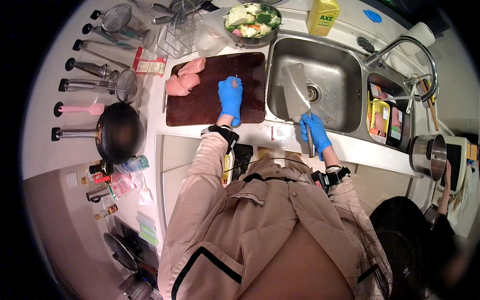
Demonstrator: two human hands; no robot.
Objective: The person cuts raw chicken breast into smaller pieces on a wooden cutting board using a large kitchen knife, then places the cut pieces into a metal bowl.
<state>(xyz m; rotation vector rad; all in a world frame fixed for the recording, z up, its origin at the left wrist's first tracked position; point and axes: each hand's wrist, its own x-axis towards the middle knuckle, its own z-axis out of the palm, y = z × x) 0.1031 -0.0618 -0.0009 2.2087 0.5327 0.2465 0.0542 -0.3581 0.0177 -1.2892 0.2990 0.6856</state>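
Observation:
My right hand [316,132], in a blue glove, grips the handle of a cleaver [295,88]. Its broad metal blade hangs over the left basin of the steel sink [333,67]. My left hand [230,98], also blue-gloved, is curled over the dark brown cutting board [213,112]. A small pinkish patch shows at its fingers; whether that is meat held there is unclear. Raw pieces of what looks like chicken breast [183,83] lie on the board's upper left, apart from my left hand.
A metal bowl [255,40] of cut vegetables and a yellow AXE bottle [323,17] stand behind. Packaged meat [379,118] sits in the small right basin under the curved faucet [431,56]. A steel pot [427,156] stands right, near another person [405,228]. Utensils and a frying pan [119,132] hang left.

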